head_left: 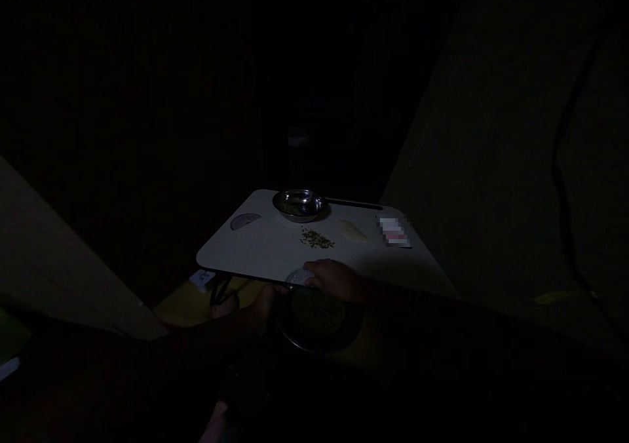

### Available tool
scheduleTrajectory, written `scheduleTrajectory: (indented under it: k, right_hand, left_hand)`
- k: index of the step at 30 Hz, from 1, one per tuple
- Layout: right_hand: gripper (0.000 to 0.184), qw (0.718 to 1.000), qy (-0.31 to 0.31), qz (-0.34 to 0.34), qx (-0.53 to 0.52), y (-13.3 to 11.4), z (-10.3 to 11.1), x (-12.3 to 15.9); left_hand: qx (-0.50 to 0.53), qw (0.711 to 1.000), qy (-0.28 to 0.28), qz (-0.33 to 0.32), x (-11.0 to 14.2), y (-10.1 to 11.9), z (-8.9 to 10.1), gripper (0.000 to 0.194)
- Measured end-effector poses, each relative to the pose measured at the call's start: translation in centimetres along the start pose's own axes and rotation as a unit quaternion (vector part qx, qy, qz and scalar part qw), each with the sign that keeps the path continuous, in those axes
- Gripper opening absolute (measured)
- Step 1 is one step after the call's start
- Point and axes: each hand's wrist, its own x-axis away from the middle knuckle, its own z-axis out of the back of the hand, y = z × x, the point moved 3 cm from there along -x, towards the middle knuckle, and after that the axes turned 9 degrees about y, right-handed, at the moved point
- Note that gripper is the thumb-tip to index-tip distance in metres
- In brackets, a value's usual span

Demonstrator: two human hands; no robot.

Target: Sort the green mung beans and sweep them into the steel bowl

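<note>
The light is very dim. Below the near edge of a small white table (226, 250) is a round metal dish (314, 350) full of small green seeds or grains (319, 312). My left hand (265, 302) is closed at the dish's left rim. My right hand (337, 279) is over the dish's far side at the table edge, its fingers bent together; what they hold, if anything, is hidden. Beside its fingertips lies a pale round patch (299, 276), perhaps printed on the table. A loose scatter of greenish bits (317, 238) and a pale grain heap (354, 231) lie farther back.
A shiny steel bowl (301, 215) with some bits inside stands at the table's back edge. A blurred-out packet or card (393, 231) is at the right. Pale walls flank both sides, and a dark cable (560, 168) hangs on the right one.
</note>
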Motion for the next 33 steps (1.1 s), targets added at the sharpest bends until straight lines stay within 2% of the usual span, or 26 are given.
scheduleTrajectory:
  k: [3,5,8,11,15,24,27,33]
  right_hand:
    - [0.033,0.997,0.029,-0.057,-0.03,0.9,0.3,1.0]
    - [0.033,0.992,0.059,-0.111,-0.033,2.2,0.8,1.4]
    - [0.032,0.979,0.093,-0.179,-0.019,4.7,1.4,1.7]
    - [0.03,0.978,0.07,-0.194,-0.011,6.9,1.4,2.0]
    - [0.03,0.975,0.055,-0.213,0.02,8.5,1.2,2.1]
    - [0.029,0.969,0.013,-0.232,0.082,9.9,1.6,1.1]
    - [0.03,0.967,0.003,-0.239,0.091,10.3,1.7,0.8]
    - [0.031,0.966,0.003,-0.238,0.103,10.5,1.7,0.2]
  left_hand:
    - [0.026,0.996,-0.077,0.045,0.3,-0.1,-1.2,0.003]
    - [0.017,0.997,-0.068,0.038,-0.3,-0.4,-1.3,0.002]
    - [-0.011,1.0,-0.017,0.012,-1.5,-0.8,-0.9,0.003]
    - [-0.028,1.0,0.01,0.007,-2.2,-1.0,-0.6,0.005]
    - [-0.041,0.999,-0.007,0.016,-2.1,-0.8,-0.5,0.007]
    - [-0.047,0.999,-0.013,0.02,-1.1,-0.4,-0.9,0.004]
    - [-0.059,0.998,-0.031,0.022,-1.3,-0.4,-1.0,0.006]
    - [-0.04,0.999,-0.031,0.02,-1.8,-0.7,-0.9,0.007]
